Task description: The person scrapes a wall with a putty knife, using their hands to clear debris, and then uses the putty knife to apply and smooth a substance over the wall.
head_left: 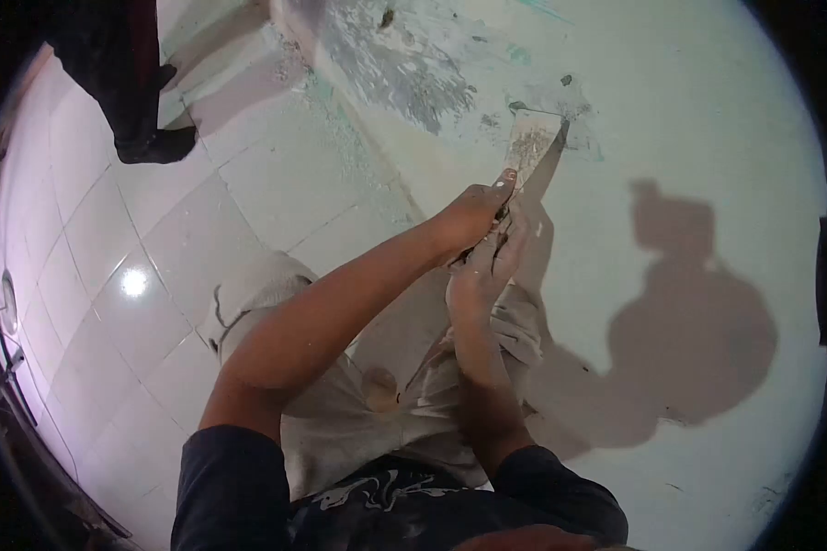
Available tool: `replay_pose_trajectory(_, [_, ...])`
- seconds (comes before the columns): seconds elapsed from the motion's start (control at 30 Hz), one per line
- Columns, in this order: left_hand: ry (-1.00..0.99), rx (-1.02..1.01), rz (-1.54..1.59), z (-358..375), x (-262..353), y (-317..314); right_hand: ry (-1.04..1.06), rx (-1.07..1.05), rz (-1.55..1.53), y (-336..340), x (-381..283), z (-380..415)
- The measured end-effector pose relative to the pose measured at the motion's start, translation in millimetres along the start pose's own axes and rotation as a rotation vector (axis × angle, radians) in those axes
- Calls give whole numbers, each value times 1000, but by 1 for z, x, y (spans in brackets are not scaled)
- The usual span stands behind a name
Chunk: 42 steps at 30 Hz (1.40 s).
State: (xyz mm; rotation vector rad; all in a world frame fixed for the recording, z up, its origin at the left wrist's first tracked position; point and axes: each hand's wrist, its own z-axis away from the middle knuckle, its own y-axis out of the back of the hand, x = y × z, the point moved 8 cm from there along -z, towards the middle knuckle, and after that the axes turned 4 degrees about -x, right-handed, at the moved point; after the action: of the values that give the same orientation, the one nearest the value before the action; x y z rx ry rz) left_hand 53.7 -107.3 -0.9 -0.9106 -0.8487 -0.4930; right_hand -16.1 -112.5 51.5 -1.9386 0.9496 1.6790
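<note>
A wide scraper (535, 138) with a residue-smeared blade lies against the pale wall (597, 211), its far edge on a patch of chipped coating. My left hand (473, 219) grips it at the base of the blade, thumb stretched along it. Just below and touching it, my right hand (494, 253), dusted with pale powder, is closed round the handle. The handle is mostly hidden by the fingers. Grey, peeled coating (404, 73) shows on the wall above and to the left of the blade.
Glossy tiles (184, 248) cover the floor at the left, meeting the wall along a diagonal edge. A person's dark-clad leg and foot (156, 145) stand at the upper left. Cables (5, 358) lie at the far left. My shadow falls on the wall at the right.
</note>
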Motion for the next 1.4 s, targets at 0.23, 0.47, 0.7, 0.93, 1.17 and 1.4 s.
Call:
replay_pose_trajectory(0.23, [31, -41, -62, 14, 7, -6, 87, -62, 144, 12, 10, -4])
replay_pose_trajectory(0.47, [12, 17, 90, 17, 9, -5, 32, -78, 55, 10, 12, -7])
replay_pose_trajectory(0.7, [-62, -40, 124, 8, 13, -3, 54, -90, 112, 9, 13, -9])
replay_pose_trajectory(0.93, [-195, -90, -139, -2, 17, 1, 103, -39, 127, -2, -5, -7])
replay_pose_trajectory(1.17, [-51, -70, 120, 6, 21, 0, 85, -42, 165, -4, -2, -10])
replay_pose_trajectory(1.4, [-165, -39, -9, -11, 28, 9, 158, -52, 167, -1, -3, -14])
